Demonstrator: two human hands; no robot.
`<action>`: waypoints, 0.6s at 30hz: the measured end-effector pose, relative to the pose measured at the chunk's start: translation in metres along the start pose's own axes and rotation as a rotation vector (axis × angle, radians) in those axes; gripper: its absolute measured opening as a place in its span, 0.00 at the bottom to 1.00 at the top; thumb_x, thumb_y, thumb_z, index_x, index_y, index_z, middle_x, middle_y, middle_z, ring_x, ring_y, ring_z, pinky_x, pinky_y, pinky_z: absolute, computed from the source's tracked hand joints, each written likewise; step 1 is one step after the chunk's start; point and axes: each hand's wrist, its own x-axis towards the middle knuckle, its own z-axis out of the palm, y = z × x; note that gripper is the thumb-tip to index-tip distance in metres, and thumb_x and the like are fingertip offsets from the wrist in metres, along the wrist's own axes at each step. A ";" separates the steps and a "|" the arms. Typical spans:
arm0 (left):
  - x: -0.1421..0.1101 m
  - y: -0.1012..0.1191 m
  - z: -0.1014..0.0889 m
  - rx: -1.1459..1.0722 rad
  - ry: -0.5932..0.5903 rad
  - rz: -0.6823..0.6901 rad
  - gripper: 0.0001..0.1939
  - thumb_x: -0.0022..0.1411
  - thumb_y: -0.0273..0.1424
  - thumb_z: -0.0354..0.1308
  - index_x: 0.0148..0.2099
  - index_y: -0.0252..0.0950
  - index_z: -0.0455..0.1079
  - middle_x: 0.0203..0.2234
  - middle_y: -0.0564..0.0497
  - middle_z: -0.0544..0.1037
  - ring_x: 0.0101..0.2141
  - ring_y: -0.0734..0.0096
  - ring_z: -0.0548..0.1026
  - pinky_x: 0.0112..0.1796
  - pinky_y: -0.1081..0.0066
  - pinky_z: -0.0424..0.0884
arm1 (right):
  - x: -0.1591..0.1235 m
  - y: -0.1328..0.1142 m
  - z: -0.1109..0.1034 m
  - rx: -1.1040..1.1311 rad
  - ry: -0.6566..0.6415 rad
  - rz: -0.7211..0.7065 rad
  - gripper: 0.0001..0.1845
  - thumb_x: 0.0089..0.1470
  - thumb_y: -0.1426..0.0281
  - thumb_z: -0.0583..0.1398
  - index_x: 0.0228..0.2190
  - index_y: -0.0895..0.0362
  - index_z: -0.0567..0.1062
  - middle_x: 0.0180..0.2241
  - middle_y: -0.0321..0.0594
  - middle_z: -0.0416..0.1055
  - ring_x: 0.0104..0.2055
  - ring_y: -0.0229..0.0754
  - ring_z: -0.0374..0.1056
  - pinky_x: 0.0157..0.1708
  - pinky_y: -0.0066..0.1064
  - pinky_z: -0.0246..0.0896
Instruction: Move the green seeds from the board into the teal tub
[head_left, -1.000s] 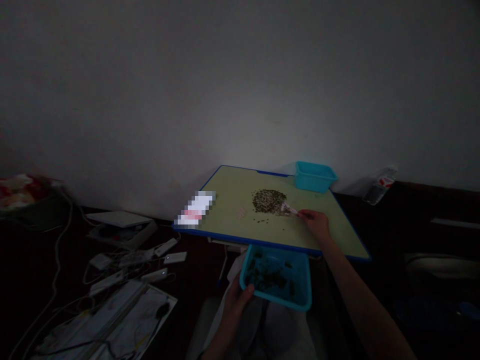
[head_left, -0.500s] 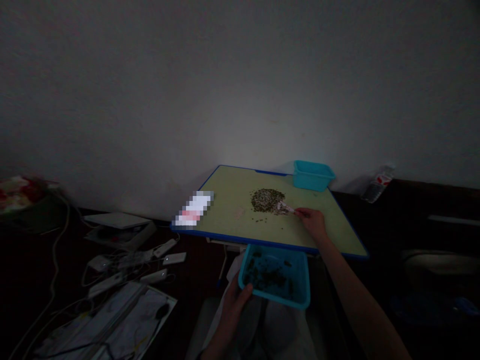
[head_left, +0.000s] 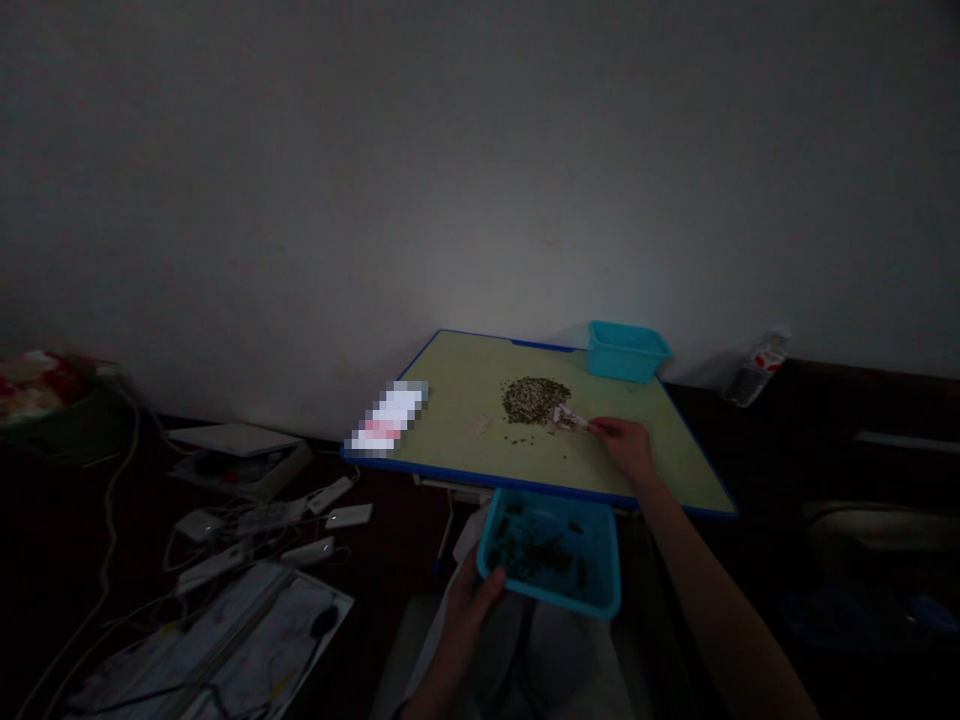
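Note:
At the near edge of the table, my left hand [head_left: 480, 598] grips the left front corner of a blue plastic basin [head_left: 551, 598], its thumb over the rim. Dark bits are scattered over the basin's floor. My right hand [head_left: 624, 445] pinches the end of a pale, flat, scoop-like piece [head_left: 570, 418]; its exact kind is unclear. The piece's far end meets the right lower side of a pile of small dark and pale grains [head_left: 534, 398], and some grains appear to lie on it. A few stray grains sit in front of the pile.
The pale-topped, blue-edged table [head_left: 465, 365] stands against a wall. A second blue basin [head_left: 627, 355] is at its back right, a blurred-out bright rectangle [head_left: 386, 420] at its left. A plastic bottle [head_left: 757, 370] leans at right. Cables and chargers [head_left: 307, 500] lie left.
The scoop-like piece has shifted slightly at the pile's edge, and grains now seem to show on it. My left hand and the held basin stay nearly still. The view has shifted slightly.

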 end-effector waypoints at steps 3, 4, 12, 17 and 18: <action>-0.005 0.004 0.005 -0.035 0.020 0.016 0.27 0.51 0.42 0.55 0.54 0.43 0.62 0.48 0.50 0.74 0.48 0.54 0.69 0.48 0.60 0.66 | 0.000 -0.001 0.000 0.001 0.014 0.010 0.14 0.44 0.60 0.59 0.31 0.53 0.78 0.31 0.38 0.76 0.32 0.43 0.71 0.34 0.31 0.64; -0.007 0.006 0.008 -0.043 0.039 0.020 0.27 0.52 0.42 0.55 0.54 0.43 0.62 0.49 0.50 0.73 0.49 0.54 0.69 0.48 0.60 0.65 | 0.000 -0.002 -0.001 0.000 0.012 0.009 0.14 0.44 0.60 0.59 0.32 0.53 0.78 0.31 0.38 0.76 0.32 0.43 0.71 0.34 0.31 0.64; -0.001 0.005 0.003 -0.029 -0.001 0.019 0.30 0.47 0.45 0.58 0.52 0.41 0.64 0.49 0.48 0.73 0.50 0.51 0.67 0.47 0.59 0.66 | -0.004 -0.009 -0.003 0.014 -0.026 -0.021 0.12 0.45 0.62 0.59 0.32 0.52 0.78 0.31 0.37 0.76 0.33 0.43 0.71 0.35 0.32 0.64; 0.001 0.003 -0.002 0.012 -0.003 0.016 0.28 0.48 0.43 0.57 0.53 0.42 0.63 0.49 0.50 0.73 0.50 0.53 0.67 0.47 0.61 0.67 | -0.003 -0.008 -0.002 0.026 -0.054 -0.030 0.12 0.45 0.62 0.59 0.32 0.52 0.78 0.32 0.37 0.76 0.34 0.43 0.71 0.37 0.32 0.64; 0.001 0.003 -0.002 0.032 0.011 0.019 0.28 0.48 0.43 0.57 0.52 0.41 0.64 0.49 0.50 0.73 0.50 0.53 0.68 0.46 0.61 0.67 | -0.003 -0.007 -0.002 0.035 -0.052 -0.029 0.12 0.44 0.62 0.59 0.32 0.52 0.78 0.32 0.37 0.76 0.34 0.43 0.71 0.37 0.32 0.64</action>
